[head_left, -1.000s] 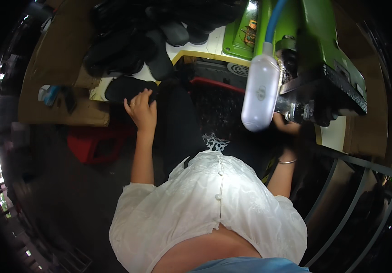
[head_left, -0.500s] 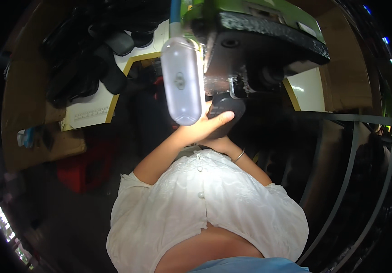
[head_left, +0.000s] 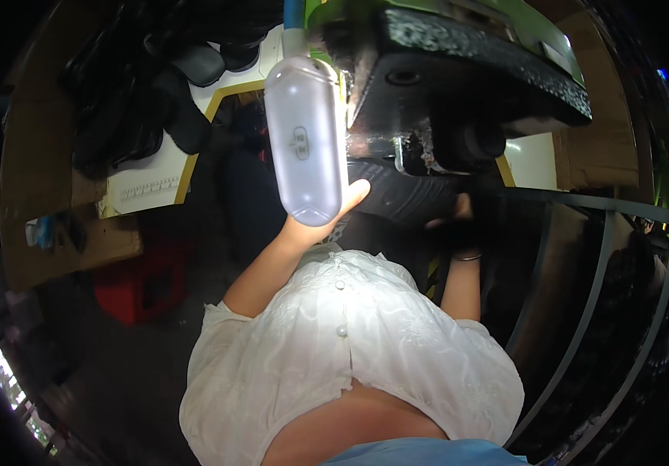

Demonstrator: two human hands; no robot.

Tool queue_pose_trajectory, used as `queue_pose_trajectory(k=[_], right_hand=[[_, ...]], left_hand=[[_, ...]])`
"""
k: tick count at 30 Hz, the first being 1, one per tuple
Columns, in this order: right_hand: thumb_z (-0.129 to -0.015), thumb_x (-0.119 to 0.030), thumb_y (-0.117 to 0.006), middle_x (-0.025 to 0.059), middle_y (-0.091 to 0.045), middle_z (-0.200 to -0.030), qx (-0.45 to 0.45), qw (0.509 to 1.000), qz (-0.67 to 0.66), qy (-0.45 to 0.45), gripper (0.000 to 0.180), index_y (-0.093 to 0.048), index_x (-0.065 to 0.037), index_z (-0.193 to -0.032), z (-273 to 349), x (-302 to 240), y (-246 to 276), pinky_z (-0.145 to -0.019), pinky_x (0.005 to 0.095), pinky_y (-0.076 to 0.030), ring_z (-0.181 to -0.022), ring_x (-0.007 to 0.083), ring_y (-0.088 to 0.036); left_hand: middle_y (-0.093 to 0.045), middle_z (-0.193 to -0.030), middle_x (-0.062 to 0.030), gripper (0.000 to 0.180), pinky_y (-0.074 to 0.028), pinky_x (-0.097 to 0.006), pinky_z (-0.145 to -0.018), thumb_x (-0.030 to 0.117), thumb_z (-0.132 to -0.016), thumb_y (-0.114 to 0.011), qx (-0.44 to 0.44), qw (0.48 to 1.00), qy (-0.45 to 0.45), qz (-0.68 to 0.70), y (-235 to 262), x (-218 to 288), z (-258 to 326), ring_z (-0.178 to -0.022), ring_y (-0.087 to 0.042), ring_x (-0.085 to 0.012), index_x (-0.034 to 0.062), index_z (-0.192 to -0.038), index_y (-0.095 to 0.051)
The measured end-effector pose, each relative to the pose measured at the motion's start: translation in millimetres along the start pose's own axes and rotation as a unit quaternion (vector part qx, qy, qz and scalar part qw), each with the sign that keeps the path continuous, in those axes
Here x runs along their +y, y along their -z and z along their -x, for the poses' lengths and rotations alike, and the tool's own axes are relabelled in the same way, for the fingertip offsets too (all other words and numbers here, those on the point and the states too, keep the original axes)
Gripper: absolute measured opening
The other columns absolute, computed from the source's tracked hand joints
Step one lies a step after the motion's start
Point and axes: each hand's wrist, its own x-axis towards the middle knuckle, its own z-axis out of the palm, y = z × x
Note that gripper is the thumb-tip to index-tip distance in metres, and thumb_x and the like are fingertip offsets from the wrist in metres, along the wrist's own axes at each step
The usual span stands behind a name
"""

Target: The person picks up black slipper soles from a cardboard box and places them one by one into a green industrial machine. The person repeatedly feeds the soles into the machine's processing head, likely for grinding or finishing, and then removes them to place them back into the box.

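The black rubber sole (head_left: 404, 194) is sitting under the press head (head_left: 459, 85), both hands (head_left: 334, 210) grasping it; fingers risk being pinched.

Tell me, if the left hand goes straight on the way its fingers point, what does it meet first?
Probably the black ribbed piece under the machine head; the left hand seems already against it, though depth is unclear.

Black sole (head_left: 408, 194): a dark rubber piece with ribbed tread, lying roughly level beneath the black press head (head_left: 466, 85). Left hand (head_left: 334, 213) touches its near left edge; right hand (head_left: 455, 221) grips its right end.
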Motion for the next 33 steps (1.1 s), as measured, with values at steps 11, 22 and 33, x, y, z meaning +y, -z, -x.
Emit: queue_pose_trajectory(k=[11,22,33], right_hand=[[-0.069,0.003,-0.07,0.004,-0.065,-0.082,-0.088,0.996,0.027,0.022,0.021,-0.065,0.003,-0.09,-46,-1,-54,-0.069,0.0221,-0.047,-0.074,0.0086,-0.059],[-0.07,0.0,-0.074,0.0048,-0.067,-0.087,-0.08,0.989,0.1,0.079,0.023,-0.066,0.003,-0.092,-71,-21,-99,-0.07,0.0219,-0.049,-0.076,0.0075,-0.059],[-0.071,-0.012,-0.075,0.0023,-0.064,-0.082,-0.201,0.919,0.303,-0.154,0.023,-0.065,0.003,-0.086,-38,-21,-4,-0.07,0.0233,-0.046,-0.075,0.0075,-0.055]], left_hand=[[-0.064,-0.087,-0.0046,0.023,-0.049,-0.023,-0.072,0.008,-0.079,-0.069,0.064,0.989,-0.02,0.128,64,4,16,-0.078,-0.059,-0.0085,-0.0036,-0.096,-0.059],[-0.063,-0.101,-0.0063,0.037,-0.047,-0.028,-0.082,0.007,-0.074,-0.074,-0.06,0.994,0.005,-0.09,18,-12,7,-0.093,-0.058,-0.0124,0.0002,-0.107,-0.058],[-0.06,-0.104,-0.0092,0.036,-0.045,-0.032,-0.088,0.008,-0.079,-0.068,0.009,0.948,0.005,0.317,-28,-11,-4,-0.095,-0.058,-0.0168,0.0005,-0.11,-0.051]])
